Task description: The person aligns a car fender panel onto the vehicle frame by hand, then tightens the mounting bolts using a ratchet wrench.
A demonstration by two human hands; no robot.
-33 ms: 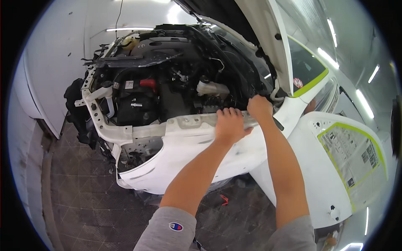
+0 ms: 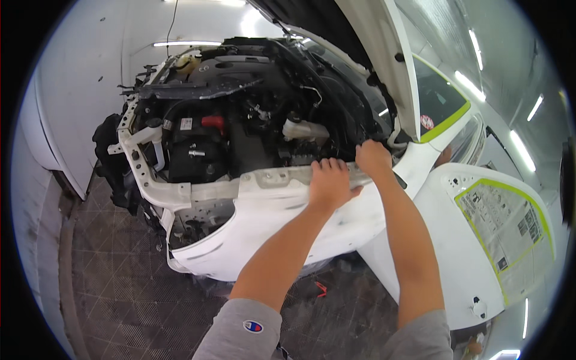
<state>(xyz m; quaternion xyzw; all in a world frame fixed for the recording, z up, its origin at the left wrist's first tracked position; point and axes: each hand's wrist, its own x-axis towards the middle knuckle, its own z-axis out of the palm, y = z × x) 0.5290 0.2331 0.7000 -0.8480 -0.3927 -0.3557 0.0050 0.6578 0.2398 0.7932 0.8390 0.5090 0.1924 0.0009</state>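
Observation:
A white front fender (image 2: 270,213) of a car runs along the side of the uncovered engine bay. My left hand (image 2: 329,183) lies on its top edge, fingers hooked over towards the engine and thumb pointing right. Just right of it, my right hand (image 2: 373,157) is closed in a fist at the rear end of that edge, under the raised hood (image 2: 407,78). Whatever the fist holds is hidden. Beyond my hands sits a pale fluid reservoir (image 2: 305,129) with a dark cap. A short shiny metal piece (image 2: 196,153) rests on the black battery (image 2: 191,168).
At right a white door (image 2: 447,276) stands open, its window masked with printed paper and yellow-green tape. A red object (image 2: 321,289) lies on the dark tiled floor (image 2: 114,270). Black parts (image 2: 111,159) hang at the car's front. A white wall (image 2: 78,102) rises at left.

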